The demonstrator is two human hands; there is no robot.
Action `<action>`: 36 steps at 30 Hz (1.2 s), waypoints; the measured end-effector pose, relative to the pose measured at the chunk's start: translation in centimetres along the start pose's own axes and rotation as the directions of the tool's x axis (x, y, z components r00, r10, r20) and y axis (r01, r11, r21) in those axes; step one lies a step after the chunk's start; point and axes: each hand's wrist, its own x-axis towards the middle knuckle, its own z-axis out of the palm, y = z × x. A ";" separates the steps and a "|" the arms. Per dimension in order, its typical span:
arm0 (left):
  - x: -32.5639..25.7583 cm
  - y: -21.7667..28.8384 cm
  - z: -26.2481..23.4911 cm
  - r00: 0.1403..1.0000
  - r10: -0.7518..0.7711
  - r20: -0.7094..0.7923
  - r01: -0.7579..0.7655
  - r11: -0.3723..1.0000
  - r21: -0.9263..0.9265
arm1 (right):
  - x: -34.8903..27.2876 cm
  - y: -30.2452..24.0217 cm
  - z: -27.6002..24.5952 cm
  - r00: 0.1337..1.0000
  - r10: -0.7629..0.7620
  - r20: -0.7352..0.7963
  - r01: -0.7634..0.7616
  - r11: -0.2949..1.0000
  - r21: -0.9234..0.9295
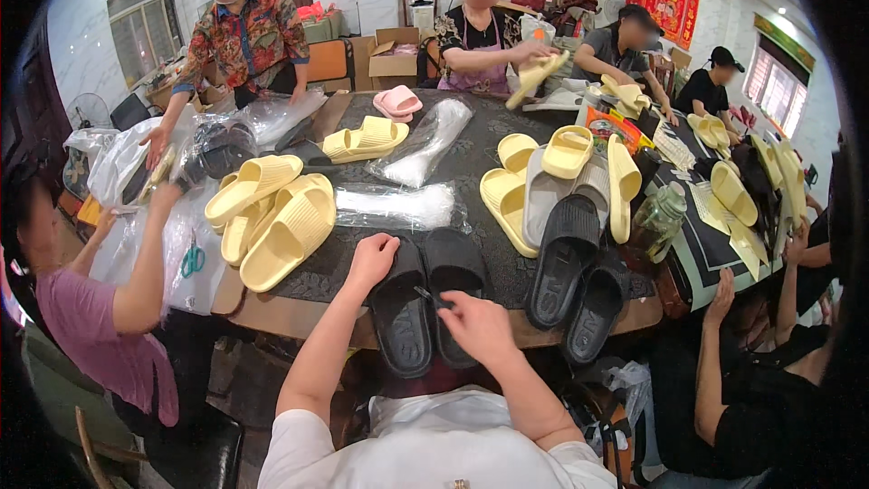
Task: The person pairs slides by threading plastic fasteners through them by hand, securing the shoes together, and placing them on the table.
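Note:
Two black slippers lie side by side at the table's near edge, heels toward me: the left slipper (405,335) and the right slipper (457,258). My left hand (372,259) is closed, fingers curled against the upper left side of the left slipper. Over the right slipper, my right hand (476,324) pinches a small thin tool (424,293) with a dark handle. Its tip points left across the left slipper; its exact kind is too small to make out. My right hand hides part of the right slipper's footbed.
Yellow slippers (288,226) are piled at left. More black slippers (563,263) lean right, near a glass jar (659,217). Bagged white material (398,206) lies ahead on the dark tablecloth (502,285). Several people work around the table; one person (118,308) sits close at left.

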 end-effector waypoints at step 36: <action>-5.0 1.2 -6.6 0.991 0.062 -0.115 -0.082 0.981 -0.176 | -9.7 2.9 -7.8 0.831 0.059 0.553 -0.507 0.492 0.708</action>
